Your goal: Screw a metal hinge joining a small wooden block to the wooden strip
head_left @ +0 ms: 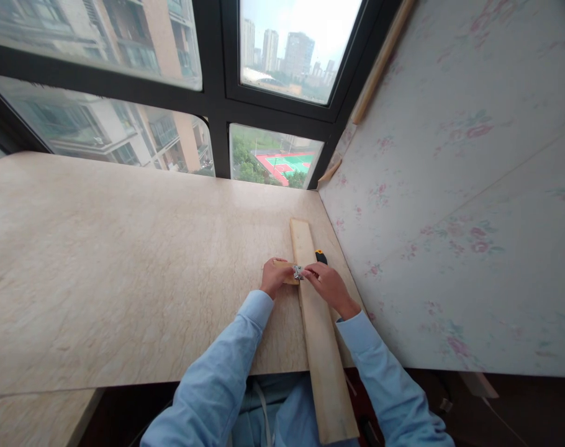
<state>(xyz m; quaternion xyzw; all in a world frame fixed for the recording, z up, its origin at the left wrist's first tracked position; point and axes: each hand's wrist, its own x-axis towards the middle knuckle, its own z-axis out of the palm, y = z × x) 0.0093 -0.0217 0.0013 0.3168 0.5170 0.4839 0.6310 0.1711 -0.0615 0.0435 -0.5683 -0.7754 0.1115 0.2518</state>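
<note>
A long pale wooden board (317, 323) lies lengthwise on the stone sill, its near end jutting past the front edge over my lap. Against its left side sits a short wooden piece (289, 280), with the fingers of my left hand (274, 276) closed around it. Where the two woods meet there is a small silver metal hinge (298, 272), whose exact shape is partly covered by fingers. My right hand (328, 282) rests over the board and pinches the hinge's right side between thumb and fingertips. Just beyond the right hand, a black and yellow tool (320, 256) is partly hidden.
The marbled sill (124, 267) stretches far to the left. A wall with flowered paper (450, 217) rises close on the right. Dark window frames (217, 105) stand along the back. Below the sill's front edge the floor area is dark.
</note>
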